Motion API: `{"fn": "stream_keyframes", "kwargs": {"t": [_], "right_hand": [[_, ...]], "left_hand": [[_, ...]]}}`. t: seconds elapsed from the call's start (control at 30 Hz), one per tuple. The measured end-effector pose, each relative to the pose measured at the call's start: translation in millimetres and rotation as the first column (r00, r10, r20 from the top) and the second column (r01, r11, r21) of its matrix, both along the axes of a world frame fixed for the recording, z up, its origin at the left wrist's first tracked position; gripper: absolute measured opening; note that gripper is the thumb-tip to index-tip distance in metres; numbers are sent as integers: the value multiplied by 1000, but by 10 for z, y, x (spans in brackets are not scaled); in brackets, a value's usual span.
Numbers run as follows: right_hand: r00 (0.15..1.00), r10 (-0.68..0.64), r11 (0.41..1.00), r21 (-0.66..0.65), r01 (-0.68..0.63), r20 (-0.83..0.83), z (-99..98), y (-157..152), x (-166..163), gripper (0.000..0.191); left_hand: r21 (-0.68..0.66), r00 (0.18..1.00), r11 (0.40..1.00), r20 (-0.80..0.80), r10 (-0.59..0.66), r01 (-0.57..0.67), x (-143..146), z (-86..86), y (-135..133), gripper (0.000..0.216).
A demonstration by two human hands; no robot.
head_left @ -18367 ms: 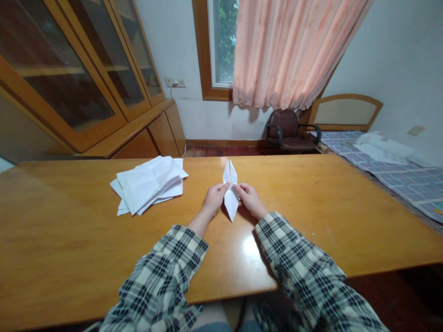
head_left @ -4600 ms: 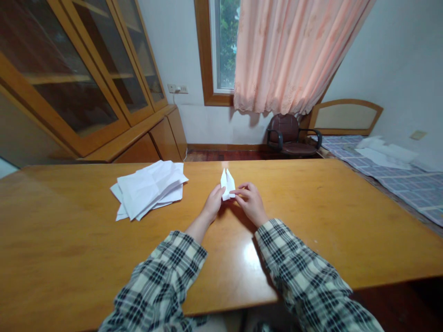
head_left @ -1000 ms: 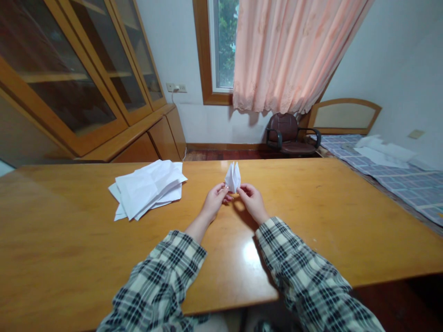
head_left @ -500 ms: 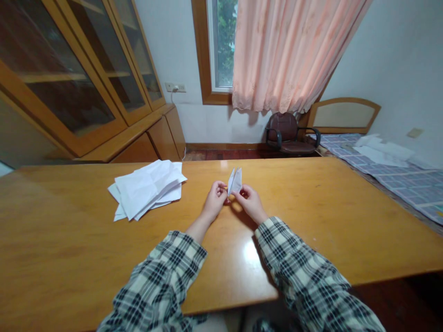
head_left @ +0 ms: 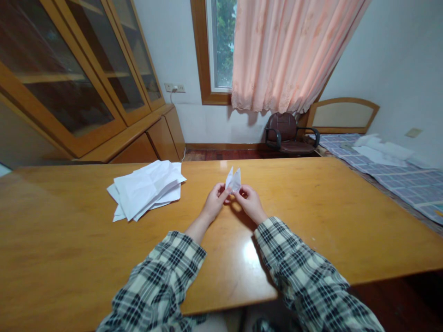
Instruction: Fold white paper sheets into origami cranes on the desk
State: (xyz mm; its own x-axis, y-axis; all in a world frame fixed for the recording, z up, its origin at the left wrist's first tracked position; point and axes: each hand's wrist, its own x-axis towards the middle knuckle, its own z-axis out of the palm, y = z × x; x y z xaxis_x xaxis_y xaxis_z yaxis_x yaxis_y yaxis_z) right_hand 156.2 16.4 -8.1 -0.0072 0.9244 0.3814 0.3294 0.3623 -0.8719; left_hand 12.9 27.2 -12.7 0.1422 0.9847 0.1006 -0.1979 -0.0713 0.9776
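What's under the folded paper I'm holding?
Bare wooden table shows below the folded paper. Its bottom end is hidden by the fingers of the left hand and right hand.

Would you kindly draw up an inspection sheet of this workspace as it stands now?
Surface: glossy wooden table, with a bright glare patch near its front edge.
Work things: small white folded paper, two points up, held off the table.
Clutter: loose pile of white sheets lying to the left of the hands.
Hands: left hand and right hand both pinch the folded paper at its base.
Cables: wall outlet with something plugged in; nothing seen on the table.
Surroundings: glass-door cabinet, window, pink curtain, armchair, bed.
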Motion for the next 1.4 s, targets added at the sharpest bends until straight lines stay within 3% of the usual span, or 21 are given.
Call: {"fn": "stream_keyframes", "kwargs": {"t": [0.53, 0.67, 1.0, 1.4], "right_hand": [[1000, -19, 1000, 11, 20, -18, -41, 35, 12, 26], [998, -55, 998, 9, 55, -24, -40, 38, 14, 30], [999, -31, 999, 21, 30, 30, -80, 59, 41, 29], [999, -31, 999, 22, 31, 26, -63, 50, 47, 30]], "left_hand": [[27, 999, 999, -30, 32, -31, -17, -89, 59, 33], [67, 998, 997, -43, 37, -34, -18, -72, 59, 33], [-5, 1000, 1000, 12, 3, -3, 0, 11, 13, 34], [34, 999, 999, -26, 32, -31, -4, -43, 51, 31]]}}
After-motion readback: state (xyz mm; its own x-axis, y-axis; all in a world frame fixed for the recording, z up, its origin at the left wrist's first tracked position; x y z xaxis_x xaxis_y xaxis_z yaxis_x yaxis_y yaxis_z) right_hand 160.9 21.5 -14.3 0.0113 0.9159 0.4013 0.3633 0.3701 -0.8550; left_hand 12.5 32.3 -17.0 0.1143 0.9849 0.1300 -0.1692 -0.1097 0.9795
